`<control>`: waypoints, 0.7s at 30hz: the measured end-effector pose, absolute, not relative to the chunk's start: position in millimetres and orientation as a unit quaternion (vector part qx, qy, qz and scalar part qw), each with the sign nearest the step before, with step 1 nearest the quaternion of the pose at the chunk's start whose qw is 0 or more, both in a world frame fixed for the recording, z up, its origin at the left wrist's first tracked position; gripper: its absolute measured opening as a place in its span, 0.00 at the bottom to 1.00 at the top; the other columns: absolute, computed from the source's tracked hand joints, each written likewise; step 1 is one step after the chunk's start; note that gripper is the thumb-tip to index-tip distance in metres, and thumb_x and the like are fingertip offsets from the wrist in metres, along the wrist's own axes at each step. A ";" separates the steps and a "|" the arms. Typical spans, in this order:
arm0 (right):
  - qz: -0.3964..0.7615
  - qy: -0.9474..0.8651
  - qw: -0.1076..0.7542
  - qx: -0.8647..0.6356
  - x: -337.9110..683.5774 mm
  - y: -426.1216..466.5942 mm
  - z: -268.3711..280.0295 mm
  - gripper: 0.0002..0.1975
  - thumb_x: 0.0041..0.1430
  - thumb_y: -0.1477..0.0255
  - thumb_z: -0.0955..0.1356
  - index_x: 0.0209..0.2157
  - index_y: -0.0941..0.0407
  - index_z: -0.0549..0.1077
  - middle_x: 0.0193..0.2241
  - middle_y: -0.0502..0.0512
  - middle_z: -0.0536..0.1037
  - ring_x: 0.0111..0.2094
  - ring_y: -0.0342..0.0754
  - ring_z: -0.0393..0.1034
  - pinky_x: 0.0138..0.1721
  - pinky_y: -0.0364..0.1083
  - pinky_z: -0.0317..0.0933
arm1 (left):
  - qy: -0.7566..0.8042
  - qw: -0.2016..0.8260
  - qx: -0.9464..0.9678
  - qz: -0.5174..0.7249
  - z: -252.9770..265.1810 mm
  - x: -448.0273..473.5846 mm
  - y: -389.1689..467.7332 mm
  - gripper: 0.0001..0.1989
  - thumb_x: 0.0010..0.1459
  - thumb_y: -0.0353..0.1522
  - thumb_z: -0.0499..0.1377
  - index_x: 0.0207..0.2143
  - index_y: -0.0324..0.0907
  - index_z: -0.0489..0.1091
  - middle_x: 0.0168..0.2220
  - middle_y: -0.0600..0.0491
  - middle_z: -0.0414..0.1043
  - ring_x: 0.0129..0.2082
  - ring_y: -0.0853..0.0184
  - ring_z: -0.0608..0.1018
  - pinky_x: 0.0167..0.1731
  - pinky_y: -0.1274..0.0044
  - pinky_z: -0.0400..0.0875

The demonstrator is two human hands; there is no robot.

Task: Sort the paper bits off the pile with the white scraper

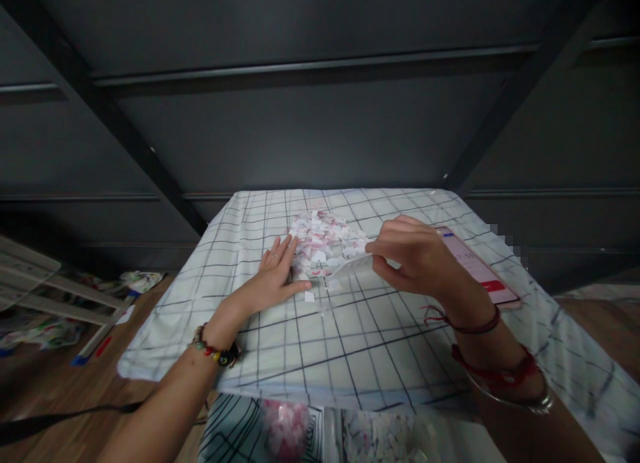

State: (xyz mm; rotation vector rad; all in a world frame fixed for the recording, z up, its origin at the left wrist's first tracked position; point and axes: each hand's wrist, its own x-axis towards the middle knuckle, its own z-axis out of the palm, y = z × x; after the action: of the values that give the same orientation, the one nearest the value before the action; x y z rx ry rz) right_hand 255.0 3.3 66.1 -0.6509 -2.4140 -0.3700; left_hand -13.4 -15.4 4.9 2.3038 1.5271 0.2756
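A pile of small torn paper scraps point(325, 239), white with pink and red marks, lies on the checked tablecloth point(310, 356). My left hand point(275, 269) rests flat at the pile's left side, fingers spread and touching its edge. Between the thumb and fingers of my right hand point(413, 256) is a thin white piece of paper point(355, 266), tilted, its far end reaching down to the near right side of the scraps. A loose scrap point(309, 296) lies just in front of my left thumb.
A phone point(483, 269) with a lit pinkish screen lies right of my right hand. Dark panels point(300, 129) rise behind the table. Below the front edge sit a pink bundle point(286, 426) and a clear bag of scraps point(380, 436). A pale ladder-like frame point(100, 323) stands at left.
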 end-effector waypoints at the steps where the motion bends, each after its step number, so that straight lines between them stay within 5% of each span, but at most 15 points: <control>1: -0.121 -0.913 0.302 -0.247 256.8 3.8 66.9 0.10 0.50 0.77 0.60 0.20 0.57 0.68 0.17 0.48 0.64 0.23 0.42 0.55 0.30 0.44 0.52 | 0.545 0.175 0.813 0.103 4.0 -14.2 -14.7 0.44 0.58 0.53 0.47 0.64 0.40 0.28 0.65 0.40 0.25 0.63 0.50 0.31 0.59 0.57 0.36; 12: -0.030 -0.921 0.262 -0.287 270.0 -22.2 85.6 0.09 0.52 0.79 0.59 0.25 0.57 0.70 0.21 0.50 0.66 0.26 0.42 0.58 0.29 0.42 0.53 | 0.524 0.190 0.827 0.071 5.2 -18.1 -16.9 0.56 0.48 0.58 0.55 0.64 0.41 0.26 0.65 0.38 0.24 0.62 0.45 0.30 0.57 0.52 0.35; 21: 0.018 -0.922 0.247 -0.298 287.4 -36.1 74.5 0.09 0.55 0.80 0.60 0.29 0.59 0.71 0.24 0.52 0.69 0.29 0.42 0.61 0.32 0.44 0.56 | 0.532 0.183 0.825 0.059 9.1 -17.1 -20.6 0.53 0.51 0.57 0.52 0.64 0.36 0.28 0.65 0.37 0.22 0.62 0.48 0.28 0.58 0.56 0.34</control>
State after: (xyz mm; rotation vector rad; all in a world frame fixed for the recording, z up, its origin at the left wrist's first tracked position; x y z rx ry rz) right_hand 287.4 -36.1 74.5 -0.8141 -2.5141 0.0492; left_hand -17.1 -20.6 9.1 2.3259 1.5003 0.1666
